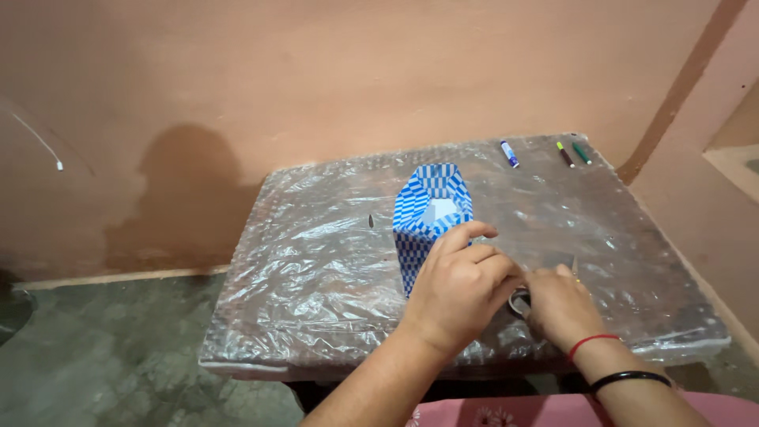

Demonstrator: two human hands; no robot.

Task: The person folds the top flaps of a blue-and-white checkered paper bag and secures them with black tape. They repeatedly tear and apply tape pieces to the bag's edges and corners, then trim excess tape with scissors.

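A blue-and-white checked paper bag [427, 207] stands open on the plastic-wrapped table [316, 269]. My left hand [461, 287] rests against the bag's near side, fingers curled, thumb touching its edge. My right hand [560, 307], with a red thread and a black bangle at the wrist, is closed beside the left one around a small grey object [518, 300], possibly scissors handles; most of it is hidden. The two hands touch each other.
A blue-and-white glue stick [510, 153] and two markers, one dark with a yellow cap [565, 154] and one green [582, 153], lie at the table's far right edge. An orange wall stands behind, grey floor to the left.
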